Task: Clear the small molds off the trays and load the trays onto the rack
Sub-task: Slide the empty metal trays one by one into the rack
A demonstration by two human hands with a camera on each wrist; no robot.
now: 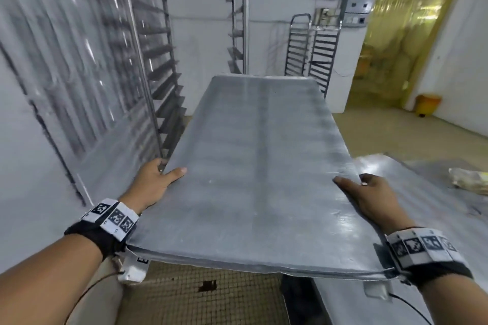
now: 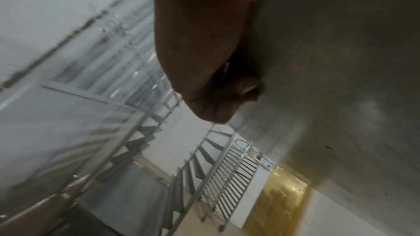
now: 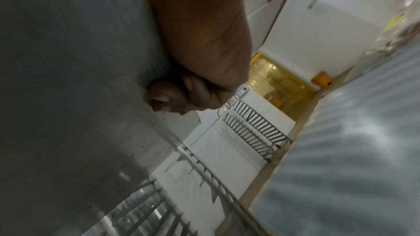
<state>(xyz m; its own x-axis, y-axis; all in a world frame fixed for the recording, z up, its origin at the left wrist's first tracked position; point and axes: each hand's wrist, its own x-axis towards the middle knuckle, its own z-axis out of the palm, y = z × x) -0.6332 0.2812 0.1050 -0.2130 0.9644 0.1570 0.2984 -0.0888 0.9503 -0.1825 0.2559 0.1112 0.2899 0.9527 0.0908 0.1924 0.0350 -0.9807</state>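
Note:
I carry a large bare metal tray (image 1: 253, 166) level in front of me, its far end pointing at the tall steel rack (image 1: 169, 60) ahead on the left. My left hand (image 1: 158, 177) grips the tray's left edge, thumb on top and fingers curled beneath. My right hand (image 1: 364, 192) grips the right edge the same way. From below, the left wrist view shows the left hand's fingers (image 2: 240, 92) curled against the tray's underside (image 2: 341, 60); the right wrist view shows the right hand's fingers (image 3: 172, 94) under the tray (image 3: 68, 78). No molds lie on the tray.
The rack has angled runners on both sides (image 1: 237, 34). A metal table (image 1: 412, 192) stands at my right with a crumpled plastic bag (image 1: 470, 179). Two more narrow racks (image 1: 311, 50) lean by the far wall. A yellow strip curtain (image 1: 401, 34) and an orange bin (image 1: 427, 105) lie beyond.

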